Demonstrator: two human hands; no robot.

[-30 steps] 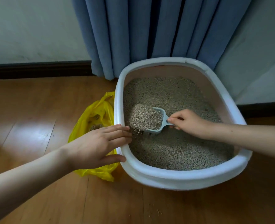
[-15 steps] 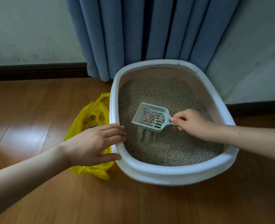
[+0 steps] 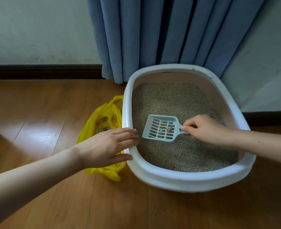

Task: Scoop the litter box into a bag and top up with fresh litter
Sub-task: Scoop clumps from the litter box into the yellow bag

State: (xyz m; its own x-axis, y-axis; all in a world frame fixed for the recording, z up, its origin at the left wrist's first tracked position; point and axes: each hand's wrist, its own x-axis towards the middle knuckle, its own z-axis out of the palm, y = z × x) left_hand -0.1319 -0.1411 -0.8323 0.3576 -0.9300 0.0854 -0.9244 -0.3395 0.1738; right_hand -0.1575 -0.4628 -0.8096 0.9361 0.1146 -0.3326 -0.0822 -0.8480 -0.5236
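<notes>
I pinch the handle of the slotted scoop (image 3: 161, 128) in my right hand (image 3: 202, 128), thumb and curled fingers clamped on it, and hold the blade just above the litter (image 3: 174, 103) in the middle of the litter box (image 3: 182, 179). The loose grains have fallen through the slots, and only one small clump (image 3: 169, 128) sits on the blade, close to my fingertips. My left hand (image 3: 106, 147) lies flat on the near-left rim of the box, fingers straight and draped over the edge, thumb against the outer wall; it grips nothing and, I judge, steadies the box.

The yellow bag (image 3: 103, 116) lies open on the floor just beyond and under my left hand, pressed against the box wall. A little litter and a clump or two already sit inside it, so I judge the scooping is under way and not finished. This clump has yet to go across to the bag, left of the scoop. The litter bed looks uneven and may hide more clumps; I cannot tell. No fresh litter supply is in view, so the top-up looks not yet begun. A few grains (image 3: 156, 210) lie scattered on the floor in front of the box.
</notes>
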